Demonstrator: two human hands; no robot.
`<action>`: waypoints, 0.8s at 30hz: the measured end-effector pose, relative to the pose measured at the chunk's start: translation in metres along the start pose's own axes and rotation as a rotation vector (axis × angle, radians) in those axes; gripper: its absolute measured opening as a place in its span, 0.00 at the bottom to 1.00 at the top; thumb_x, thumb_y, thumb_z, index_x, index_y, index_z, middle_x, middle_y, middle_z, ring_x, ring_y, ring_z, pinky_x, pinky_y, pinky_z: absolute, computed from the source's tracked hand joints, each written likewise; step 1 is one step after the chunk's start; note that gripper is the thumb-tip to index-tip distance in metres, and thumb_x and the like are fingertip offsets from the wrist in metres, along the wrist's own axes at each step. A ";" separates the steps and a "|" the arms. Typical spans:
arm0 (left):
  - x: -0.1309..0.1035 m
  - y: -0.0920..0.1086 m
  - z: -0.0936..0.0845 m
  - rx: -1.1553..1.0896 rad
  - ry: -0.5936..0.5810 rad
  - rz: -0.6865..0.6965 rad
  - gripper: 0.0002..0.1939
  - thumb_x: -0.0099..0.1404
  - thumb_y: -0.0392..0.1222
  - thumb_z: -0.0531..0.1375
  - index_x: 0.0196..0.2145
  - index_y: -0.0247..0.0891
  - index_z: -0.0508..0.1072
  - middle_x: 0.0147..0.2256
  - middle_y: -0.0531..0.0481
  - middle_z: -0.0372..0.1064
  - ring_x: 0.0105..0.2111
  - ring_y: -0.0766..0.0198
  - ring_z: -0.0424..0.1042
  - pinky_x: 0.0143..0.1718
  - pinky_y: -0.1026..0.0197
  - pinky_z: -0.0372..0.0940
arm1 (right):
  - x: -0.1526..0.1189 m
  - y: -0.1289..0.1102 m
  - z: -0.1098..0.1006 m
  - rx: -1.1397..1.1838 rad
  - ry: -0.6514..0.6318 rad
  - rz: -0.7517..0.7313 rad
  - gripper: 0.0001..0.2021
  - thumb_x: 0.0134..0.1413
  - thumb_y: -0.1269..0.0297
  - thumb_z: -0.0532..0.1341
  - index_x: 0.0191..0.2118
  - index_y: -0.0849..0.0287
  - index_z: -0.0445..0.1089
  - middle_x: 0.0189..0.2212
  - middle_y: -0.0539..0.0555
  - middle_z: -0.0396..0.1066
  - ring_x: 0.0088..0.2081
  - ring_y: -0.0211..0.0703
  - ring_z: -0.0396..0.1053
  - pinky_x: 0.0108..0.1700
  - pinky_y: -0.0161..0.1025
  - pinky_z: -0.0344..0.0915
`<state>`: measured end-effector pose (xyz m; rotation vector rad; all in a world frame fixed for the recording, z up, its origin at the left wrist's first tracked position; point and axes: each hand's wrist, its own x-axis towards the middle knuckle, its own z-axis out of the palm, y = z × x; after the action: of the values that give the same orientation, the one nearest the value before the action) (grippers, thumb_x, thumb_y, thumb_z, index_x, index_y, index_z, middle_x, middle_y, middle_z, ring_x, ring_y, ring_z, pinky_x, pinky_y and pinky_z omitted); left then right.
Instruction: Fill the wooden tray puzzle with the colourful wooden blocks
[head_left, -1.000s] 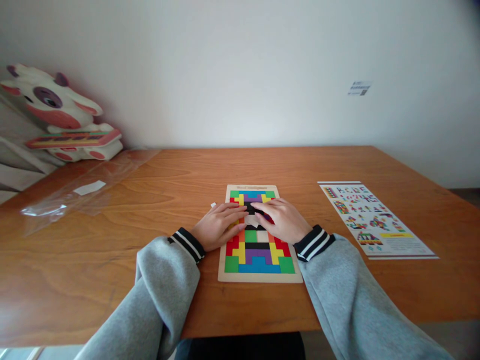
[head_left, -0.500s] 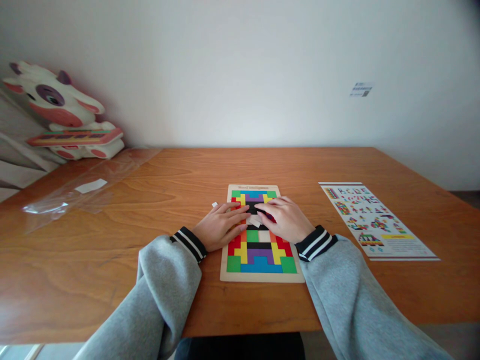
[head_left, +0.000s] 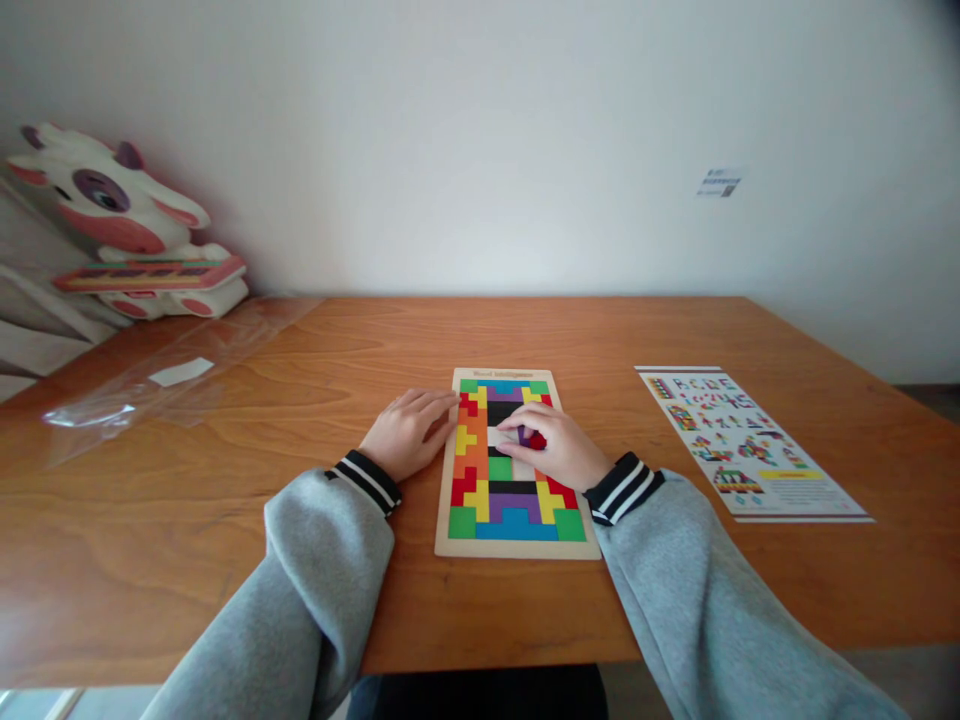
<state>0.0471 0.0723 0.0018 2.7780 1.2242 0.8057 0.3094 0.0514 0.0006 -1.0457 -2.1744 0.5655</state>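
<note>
Multicoloured rectangular wooden block puzzle [head_left: 514, 505], position?

Flat on the brown wooden surface [head_left: 375, 345], near its front edge.

Grip status?

Right hand [head_left: 559, 445] pinches a small flat white piece [head_left: 495, 437] over the puzzle's middle. Left hand [head_left: 407, 430] is palm-down at the puzzle's left edge; can't tell if it's gripping anything.

Nearby?

1 white printed sheet [head_left: 750, 440], flat, well to the right.

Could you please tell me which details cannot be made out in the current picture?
All in the head view:
- Part of the puzzle board: hidden under the right hand.
- Whether that hand grips the white piece or only touches it: fingers cover part of it.
- Fine print on the paper sheet: too small.
- Text of the wall label: small and blurred.
- The gray sleeves: cut off by the bottom edge.
</note>
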 end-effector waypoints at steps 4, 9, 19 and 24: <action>-0.008 -0.019 -0.003 0.048 -0.025 -0.115 0.16 0.69 0.49 0.55 0.50 0.41 0.73 0.43 0.46 0.78 0.42 0.55 0.76 0.46 0.52 0.72 | 0.001 0.001 0.002 0.036 0.006 0.034 0.08 0.58 0.62 0.65 0.42 0.57 0.75 0.35 0.52 0.75 0.32 0.38 0.68 0.38 0.38 0.68; -0.010 -0.025 0.003 0.030 0.010 -0.147 0.15 0.70 0.50 0.54 0.47 0.43 0.75 0.41 0.49 0.79 0.40 0.58 0.78 0.44 0.57 0.72 | 0.008 0.007 0.004 0.158 0.032 0.167 0.10 0.54 0.61 0.67 0.42 0.57 0.75 0.33 0.50 0.77 0.28 0.35 0.66 0.34 0.36 0.67; -0.010 -0.019 -0.001 0.082 0.087 -0.139 0.16 0.73 0.48 0.51 0.48 0.43 0.74 0.43 0.49 0.79 0.38 0.59 0.80 0.40 0.60 0.75 | 0.013 0.013 0.004 0.290 0.031 0.198 0.12 0.52 0.62 0.67 0.43 0.58 0.75 0.34 0.51 0.76 0.32 0.36 0.69 0.38 0.37 0.68; -0.008 -0.020 0.001 0.068 0.071 -0.088 0.16 0.73 0.47 0.50 0.46 0.42 0.76 0.44 0.47 0.79 0.41 0.59 0.79 0.44 0.59 0.74 | 0.012 0.014 0.005 0.316 0.042 0.165 0.11 0.53 0.59 0.67 0.41 0.59 0.76 0.33 0.52 0.76 0.34 0.38 0.72 0.41 0.39 0.69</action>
<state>0.0290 0.0808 -0.0068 2.7464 1.4004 0.8797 0.3072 0.0682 -0.0072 -1.0558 -1.8947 0.9209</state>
